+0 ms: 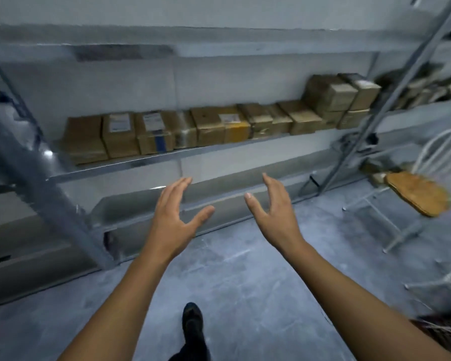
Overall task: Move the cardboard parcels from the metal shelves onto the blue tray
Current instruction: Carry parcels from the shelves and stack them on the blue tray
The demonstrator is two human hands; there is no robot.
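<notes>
Dark shoe [192, 319] at bottom centre on grey floor [245, 282]; both bare forearms reach up frame; left hand [176, 220] centre, fingers straight and spread, holding nothing; right hand [272, 212] just right of it, fingers loosely splayed, also holding nothing; palms face each other, apart; white chair [412, 194] at right edge; metal shelves [141, 162] beyond hands; cardboard parcels [214, 128] in row on middle shelf, stacked two high at row's right end; blue tray not in view
</notes>
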